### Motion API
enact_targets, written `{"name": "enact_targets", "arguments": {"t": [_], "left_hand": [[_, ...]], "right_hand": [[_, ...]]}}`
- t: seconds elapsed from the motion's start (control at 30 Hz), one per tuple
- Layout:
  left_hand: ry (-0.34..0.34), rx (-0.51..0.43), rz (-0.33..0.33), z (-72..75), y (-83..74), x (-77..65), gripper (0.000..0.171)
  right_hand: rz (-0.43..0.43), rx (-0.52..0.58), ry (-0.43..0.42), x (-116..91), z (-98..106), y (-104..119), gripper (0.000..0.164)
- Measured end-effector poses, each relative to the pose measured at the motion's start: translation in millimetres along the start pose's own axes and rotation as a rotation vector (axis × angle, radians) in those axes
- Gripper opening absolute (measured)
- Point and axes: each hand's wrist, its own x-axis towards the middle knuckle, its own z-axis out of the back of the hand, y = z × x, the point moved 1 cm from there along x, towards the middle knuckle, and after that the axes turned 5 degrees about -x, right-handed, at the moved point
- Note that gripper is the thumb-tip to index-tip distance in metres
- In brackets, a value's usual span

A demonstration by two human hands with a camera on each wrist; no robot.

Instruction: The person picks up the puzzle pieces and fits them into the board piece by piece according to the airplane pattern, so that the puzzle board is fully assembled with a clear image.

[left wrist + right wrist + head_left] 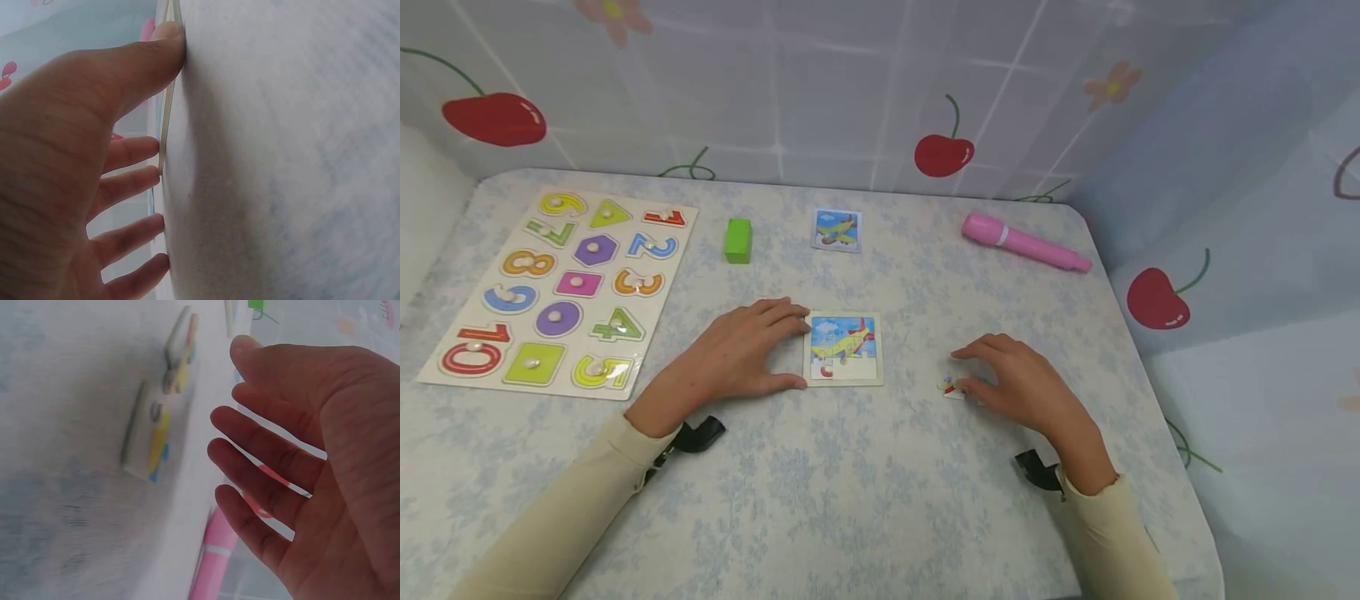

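Observation:
My left hand lies at the left side of a small jigsaw puzzle board with an airplane picture. Its thumb is at the near left corner and its fingertips at the left edge, all only gently bent. In the board's lower part some white base shows. To the right, my right hand hovers with fingers spread and nothing held. Just below its thumb are two loose jigsaw pieces, one partly covered in the head view. In the right wrist view a larger piece and a smaller piece lie apart from the fingertips.
Beyond the board lie an airplane picture card and a green block. A pink pen-shaped stick is at the back right. At the left a number-and-shape peg board takes up much of the table. Printed curtains border the table's back and right.

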Motion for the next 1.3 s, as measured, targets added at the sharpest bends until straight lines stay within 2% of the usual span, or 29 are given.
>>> {"name": "enact_targets", "arguments": {"t": [0.5, 0.9, 1.3], "left_hand": [[0.005, 0.001, 0.01, 0.6, 1.6, -1.1, 0.077], [0.002, -0.001, 0.011, -0.6, 2.0, -0.8, 0.076], [0.013, -0.002, 0.013, -0.5, 1.7, -0.1, 0.077]], "right_hand": [[-0.006, 0.042, 0.031, -11.9, -16.7, -3.7, 0.047], [0.037, 0.067, -0.012, -15.1, -20.2, -5.5, 0.04], [0.044, 0.046, -0.005, -10.3, -19.6, -2.0, 0.033]]}}
